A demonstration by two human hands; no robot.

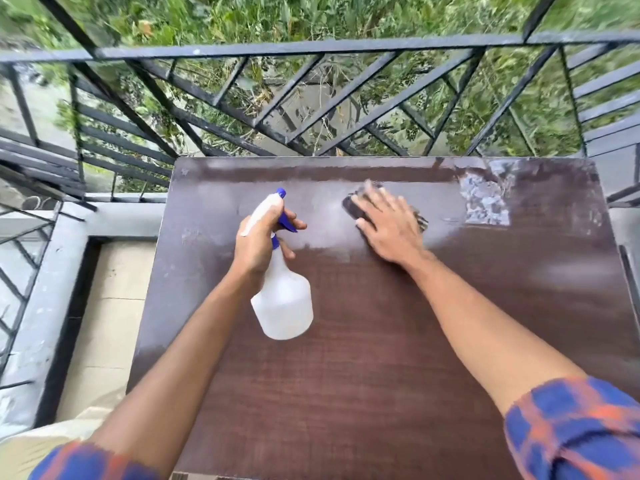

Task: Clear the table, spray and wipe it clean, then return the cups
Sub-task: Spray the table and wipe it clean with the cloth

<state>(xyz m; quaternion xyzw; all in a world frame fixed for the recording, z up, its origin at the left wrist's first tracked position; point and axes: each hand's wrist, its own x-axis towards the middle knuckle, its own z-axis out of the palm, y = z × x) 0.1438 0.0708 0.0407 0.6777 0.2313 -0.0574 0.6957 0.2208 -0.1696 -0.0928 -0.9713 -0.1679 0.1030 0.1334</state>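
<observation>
With the bench [381, 358] cleared, the left hand [256, 247] is gripping the spray bottle [284, 306] over it and the right hand [388, 226], fingers flat, is pressing a dark cloth [350, 206] on its far part; the cups, out of sight, are waiting to be returned.

I have the spray bottle [284, 306] over the table [381, 375], left of the cloth [350, 208]; the cloth lies on the table under my right hand [391, 230], with the railing [311, 46] behind.

Black metal railing [263, 50] before green foliage [346, 15]
</observation>
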